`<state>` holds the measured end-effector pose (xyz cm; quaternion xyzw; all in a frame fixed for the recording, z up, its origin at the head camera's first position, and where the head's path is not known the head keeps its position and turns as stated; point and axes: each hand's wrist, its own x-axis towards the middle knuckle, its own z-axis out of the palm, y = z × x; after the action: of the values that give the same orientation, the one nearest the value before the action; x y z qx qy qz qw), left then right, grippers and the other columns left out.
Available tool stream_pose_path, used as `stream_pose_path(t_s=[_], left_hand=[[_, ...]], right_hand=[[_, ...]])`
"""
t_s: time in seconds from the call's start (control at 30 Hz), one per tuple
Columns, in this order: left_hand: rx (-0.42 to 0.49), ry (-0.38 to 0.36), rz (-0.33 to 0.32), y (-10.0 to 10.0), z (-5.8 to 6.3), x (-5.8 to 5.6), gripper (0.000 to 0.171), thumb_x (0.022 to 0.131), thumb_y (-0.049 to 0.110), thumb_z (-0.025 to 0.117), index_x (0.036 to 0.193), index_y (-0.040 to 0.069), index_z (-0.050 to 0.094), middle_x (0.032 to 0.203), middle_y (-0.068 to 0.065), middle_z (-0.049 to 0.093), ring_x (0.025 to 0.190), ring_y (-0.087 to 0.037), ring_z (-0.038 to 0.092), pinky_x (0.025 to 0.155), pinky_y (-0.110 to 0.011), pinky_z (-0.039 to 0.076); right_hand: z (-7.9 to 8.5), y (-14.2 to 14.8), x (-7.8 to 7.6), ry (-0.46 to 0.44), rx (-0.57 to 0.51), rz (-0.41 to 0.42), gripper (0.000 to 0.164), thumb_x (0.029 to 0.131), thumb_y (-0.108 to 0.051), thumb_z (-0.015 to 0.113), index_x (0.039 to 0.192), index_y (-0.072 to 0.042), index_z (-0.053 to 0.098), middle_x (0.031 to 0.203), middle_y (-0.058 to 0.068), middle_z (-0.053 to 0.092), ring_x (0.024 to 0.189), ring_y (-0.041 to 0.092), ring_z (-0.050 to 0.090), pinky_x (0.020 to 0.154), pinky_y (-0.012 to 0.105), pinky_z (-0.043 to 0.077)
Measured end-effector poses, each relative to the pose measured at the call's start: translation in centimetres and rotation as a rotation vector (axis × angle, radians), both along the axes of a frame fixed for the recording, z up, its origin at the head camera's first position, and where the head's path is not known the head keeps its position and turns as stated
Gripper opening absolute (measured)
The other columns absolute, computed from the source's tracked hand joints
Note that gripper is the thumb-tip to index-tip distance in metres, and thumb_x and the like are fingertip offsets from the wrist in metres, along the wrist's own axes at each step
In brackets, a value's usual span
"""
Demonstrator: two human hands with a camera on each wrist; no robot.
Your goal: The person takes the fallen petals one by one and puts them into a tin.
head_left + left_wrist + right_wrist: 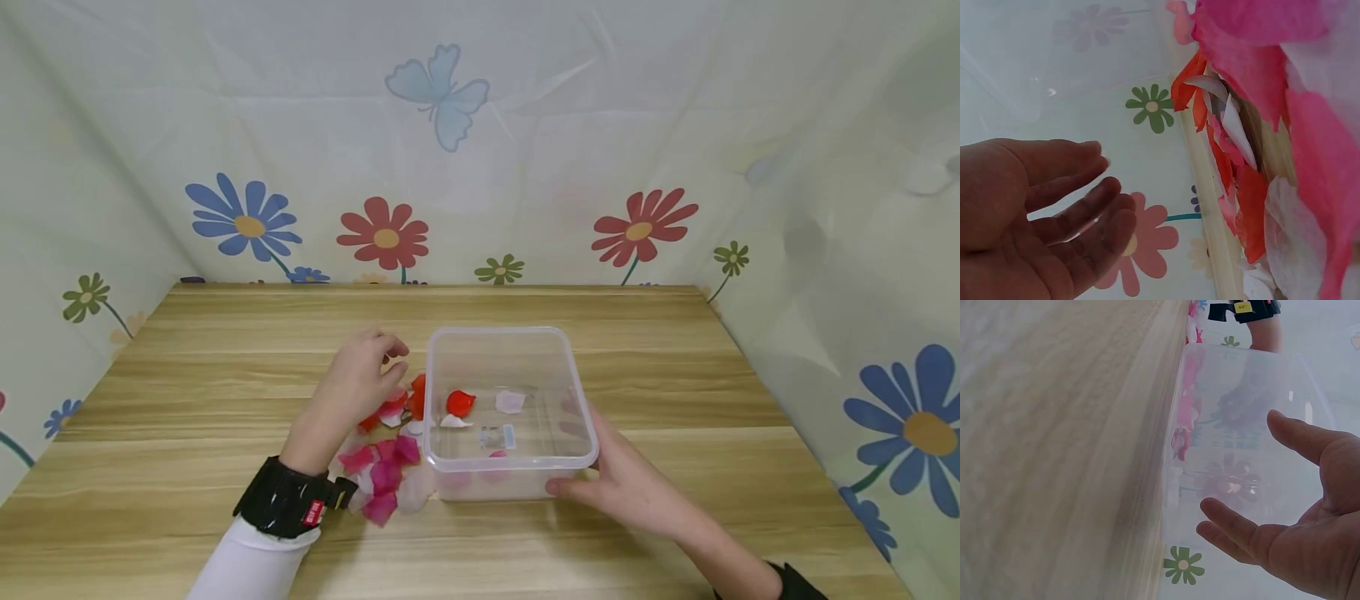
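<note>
A clear square plastic box [517,463] stands without a lid on the table. Inside it lie several artificial petals, among them a red petal [461,403] and a pale petal [510,402]. My right hand [622,479] rests against the box's right side, thumb at the front corner and fingers extended along the wall. Just left of the box, a loose heap of petals [386,475] in pink, red and white covers the wood. My left hand [358,375] hovers above the heap's far end, fingers loosely bent; in the left wrist view nothing shows between the fingers [1094,203].
The wood-grain table [225,367] reaches back to a white backdrop [517,175] printed with flowers and a butterfly. More of that cloth hangs on both sides. A black band [281,500] circles the left wrist, close beside the heap.
</note>
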<state>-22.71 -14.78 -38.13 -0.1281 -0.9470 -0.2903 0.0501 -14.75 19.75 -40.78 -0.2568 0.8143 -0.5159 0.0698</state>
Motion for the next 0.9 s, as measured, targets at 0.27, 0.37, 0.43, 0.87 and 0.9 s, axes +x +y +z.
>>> stream_pose_path(t_s=[0.27,0.37,0.43,0.87,0.9], left_hand=[[-0.102,-0.193,-0.049,-0.4,-1.1,-0.4,0.028,0.095,0.006,0.072,0.121,-0.003,0.070,0.113,-0.018,0.063,0.096,-0.030,0.059,0.091,-0.044,0.055],[-0.113,-0.211,-0.081,-0.4,-1.5,-0.4,0.027,0.095,0.003,0.071,0.121,-0.004,0.070,0.109,-0.016,0.063,0.095,-0.028,0.059,0.091,-0.044,0.055],[-0.129,-0.220,-0.095,-0.5,-1.7,-0.4,0.027,0.093,0.001,0.072,0.120,-0.004,0.070,0.107,-0.014,0.062,0.094,-0.027,0.057,0.089,-0.044,0.055],[-0.101,-0.248,-0.098,-0.8,-2.2,-0.3,0.021,0.092,-0.004,0.072,0.112,0.004,0.073,0.098,-0.010,0.064,0.089,-0.026,0.058,0.084,-0.042,0.056],[-0.096,-0.244,-0.099,-0.8,-2.2,-0.3,0.020,0.092,-0.004,0.072,0.111,0.004,0.073,0.097,-0.010,0.064,0.089,-0.026,0.058,0.084,-0.042,0.056]], right_hand=[[0.0,0.1,0.0,0.006,-0.006,0.006,0.110,0.079,-0.001,0.087,0.163,-0.011,0.017,0.150,0.026,0.039,0.121,0.043,0.057,0.095,0.040,0.052],[0.0,0.1,0.0,0.007,-0.003,0.007,0.110,0.079,-0.003,0.087,0.163,-0.011,0.016,0.150,0.026,0.039,0.121,0.043,0.057,0.096,0.040,0.052],[-0.1,0.1,0.0,0.006,-0.003,0.008,0.110,0.080,-0.003,0.087,0.163,-0.011,0.016,0.150,0.025,0.040,0.121,0.043,0.057,0.096,0.040,0.052],[-0.1,0.1,0.0,0.013,-0.008,0.011,0.109,0.079,-0.001,0.087,0.163,-0.010,0.017,0.149,0.025,0.039,0.123,0.044,0.055,0.095,0.040,0.052],[-0.1,0.1,0.0,0.012,-0.007,0.009,0.109,0.079,0.000,0.087,0.163,-0.010,0.018,0.149,0.025,0.039,0.123,0.044,0.055,0.095,0.040,0.052]])
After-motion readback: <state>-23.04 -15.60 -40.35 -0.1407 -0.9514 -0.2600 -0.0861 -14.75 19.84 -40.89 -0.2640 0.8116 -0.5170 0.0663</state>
